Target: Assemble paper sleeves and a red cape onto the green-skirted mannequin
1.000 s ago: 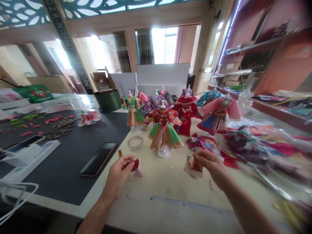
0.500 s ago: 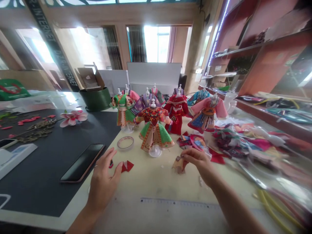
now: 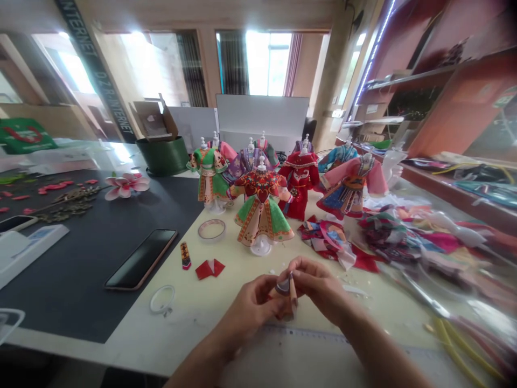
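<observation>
Left hand: the left hand (image 3: 250, 315) comes in from the lower middle and presses against the rolled scrap (image 3: 287, 299) from the left.

Right hand: the right hand (image 3: 319, 285) comes in from the right and meets the left hand over the same scrap.

Fingers: the fingers (image 3: 301, 268) of both hands are narrowly closed, pinching the scrap between them.

Rolled scrap: a small tan and red piece with a striped strip along it, held just above the bench (image 3: 210, 318), near the ruler (image 3: 307, 337). Its exact shape is partly hidden by the fingers.

Near the hands: a striped stick (image 3: 185, 255) stands upright beside a folded red paper (image 3: 210, 268). A small ring (image 3: 162, 299) lies to the left, and a tape ring (image 3: 211, 229) lies farther forward.

Bench: a miniature green and red dress (image 3: 262, 213) stands on a white stand, with more dresses behind it. A heap of fabric scraps (image 3: 327, 237) lies to the right.

Left of bench: a phone (image 3: 141, 258) lies on a black mat (image 3: 81, 285).
</observation>
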